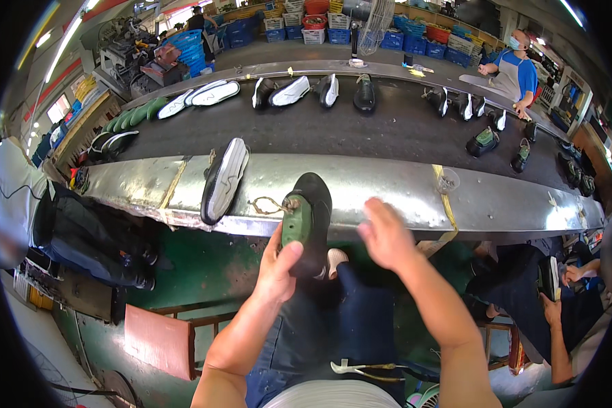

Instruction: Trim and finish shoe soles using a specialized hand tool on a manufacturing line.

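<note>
My left hand [279,262] is closed around a black shoe [316,224] with a green shoe last [296,223] inside it. The shoe is held toe up at the near metal edge, and a loop of cord [268,205] hangs from the last. To the right of the shoe, my right hand [387,234] is raised and blurred by motion; its thumb stands apart from the fingers and nothing shows between them. Left of the held shoe, another black shoe [226,180] leans on the metal ledge [360,197], its white sole facing me.
Beyond the ledge runs a dark conveyor belt [265,136] carrying several shoes and green lasts [136,115]. A clear cup [448,180] sits on the ledge. A pale-headed tool [367,370] lies by my lap. People sit close on both sides; another stands across the belt [517,68].
</note>
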Demonstrator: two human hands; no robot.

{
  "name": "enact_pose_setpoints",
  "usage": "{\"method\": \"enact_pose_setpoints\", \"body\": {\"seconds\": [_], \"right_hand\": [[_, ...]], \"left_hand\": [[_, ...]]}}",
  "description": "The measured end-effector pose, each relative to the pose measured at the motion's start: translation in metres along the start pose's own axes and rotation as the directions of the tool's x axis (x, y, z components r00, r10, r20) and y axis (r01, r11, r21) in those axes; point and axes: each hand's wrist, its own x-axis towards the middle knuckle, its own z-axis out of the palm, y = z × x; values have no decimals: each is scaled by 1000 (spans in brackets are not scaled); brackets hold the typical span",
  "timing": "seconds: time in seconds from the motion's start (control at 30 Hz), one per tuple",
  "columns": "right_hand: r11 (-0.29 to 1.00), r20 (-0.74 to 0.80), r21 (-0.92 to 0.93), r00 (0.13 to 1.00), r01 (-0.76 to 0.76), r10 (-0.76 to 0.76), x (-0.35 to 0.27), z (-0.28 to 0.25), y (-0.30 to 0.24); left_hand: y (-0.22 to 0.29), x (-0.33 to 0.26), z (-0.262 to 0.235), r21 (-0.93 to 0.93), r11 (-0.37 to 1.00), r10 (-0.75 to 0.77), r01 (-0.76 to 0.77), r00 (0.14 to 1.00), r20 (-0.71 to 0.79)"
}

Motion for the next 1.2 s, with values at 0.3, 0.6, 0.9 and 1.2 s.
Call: {"method": "enact_pose_setpoints", "body": {"seconds": [0.3,0.6,0.9,1.2], "right_hand": [[934,76,-275,964,-226,256,11,2,79],[938,107,-226,950,-263,292,16,8,81],[945,7,-235,972,-227,236,16,4,78],[971,-44,-238,999,-2,-9,-77,-11,-5]], "left_hand": [[-20,281,-5,159,972,-182,175,983,28],[-54,387,-43,934,356,201,-26,978,-50],[123,186,-123,758,-591,405,275,914,-16],[115,35,-199,872,461,277,165,907,-317]]}}
